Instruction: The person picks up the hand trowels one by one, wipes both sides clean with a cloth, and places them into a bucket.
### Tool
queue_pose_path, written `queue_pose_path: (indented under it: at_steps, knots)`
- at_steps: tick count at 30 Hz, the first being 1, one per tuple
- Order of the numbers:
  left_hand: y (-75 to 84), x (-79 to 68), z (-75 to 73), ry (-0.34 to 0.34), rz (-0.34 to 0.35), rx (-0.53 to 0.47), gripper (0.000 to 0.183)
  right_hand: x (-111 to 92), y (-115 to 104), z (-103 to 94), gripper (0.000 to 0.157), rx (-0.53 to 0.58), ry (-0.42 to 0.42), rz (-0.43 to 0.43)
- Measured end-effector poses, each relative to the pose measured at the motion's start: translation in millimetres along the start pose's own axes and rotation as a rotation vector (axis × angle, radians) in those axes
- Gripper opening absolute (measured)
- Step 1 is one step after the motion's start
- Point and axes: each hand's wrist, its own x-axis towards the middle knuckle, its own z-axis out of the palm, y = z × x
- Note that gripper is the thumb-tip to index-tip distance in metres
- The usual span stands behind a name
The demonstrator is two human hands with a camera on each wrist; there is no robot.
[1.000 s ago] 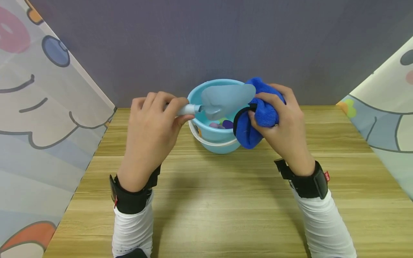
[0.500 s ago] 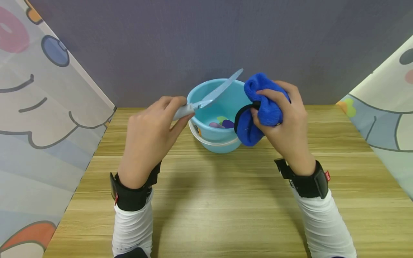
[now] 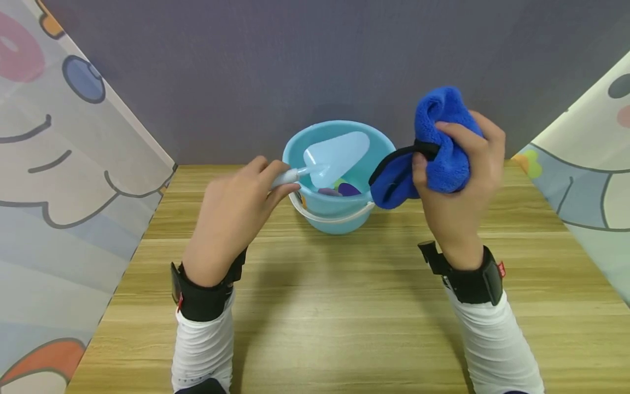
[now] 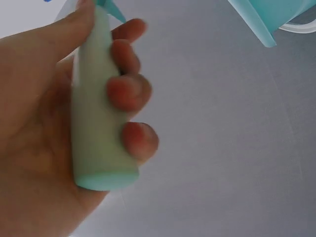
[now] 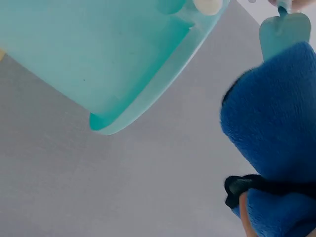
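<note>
In the head view my left hand grips the pale handle of a light blue toy shovel. Its blade hangs over the mouth of a light blue bucket, broad face up. The left wrist view shows the fingers curled round the shovel's handle. My right hand holds a bunched blue cloth with black edging, to the right of the bucket. A loose fold of the cloth hangs beside the bucket's right rim. Purple and green pieces lie inside the bucket, partly hidden by the blade.
The bucket stands on a wood-grain table close to a dark grey back wall. Its white handle hangs down the front. Panels with cartoon prints flank the table on the left and right.
My right hand has moved the blue cloth up and to the right, away from the shovel. The shovel's blade has turned from flat to edge-on and back to broad face up, now lying lower over the bucket.
</note>
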Motion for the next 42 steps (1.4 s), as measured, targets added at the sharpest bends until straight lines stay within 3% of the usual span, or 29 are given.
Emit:
queue_pose_path:
  at_steps: [6,8,14,18,25,29,35,38,42]
  knots:
    - [3.9,-1.3,2.4,-0.077,0.035,0.023,0.025,-1.2,-6.8,8.5,0.062,0.098,0.239,-0.091]
    - [8.5,-1.4,5.2,-0.093,0.066,0.029,0.022,-4.5,-10.0,11.5,0.065,0.084,0.286,-0.132]
    - [28.0,-0.5,16.6,-0.116,0.153,0.041,0.02,-20.8,-11.1,20.1,0.042,-0.003,0.286,-0.258]
    - [37.2,0.2,20.5,-0.106,0.189,0.062,0.024,-31.6,-6.9,23.7,0.035,-0.007,0.197,-0.301]
    - [36.5,3.0,18.2,-0.069,0.164,0.098,0.023,-42.8,-13.7,28.2,0.033,0.029,-0.011,-0.361]
    - [33.1,5.4,16.4,-0.015,0.147,0.127,0.025,-43.6,-9.5,24.7,0.039,0.004,-0.155,-0.402]
    - [29.6,7.1,14.7,0.056,0.12,0.156,0.027,-39.2,-11.4,18.4,0.052,-0.003,-0.438,-0.463]
    - [28.5,7.4,14.8,0.072,0.116,0.178,0.026,-37.2,-13.4,17.0,0.061,-0.001,-0.567,-0.461]
    - [28.3,7.4,14.2,0.086,0.12,0.202,0.027,-37.3,-15.1,16.5,0.061,-0.029,-0.659,-0.425]
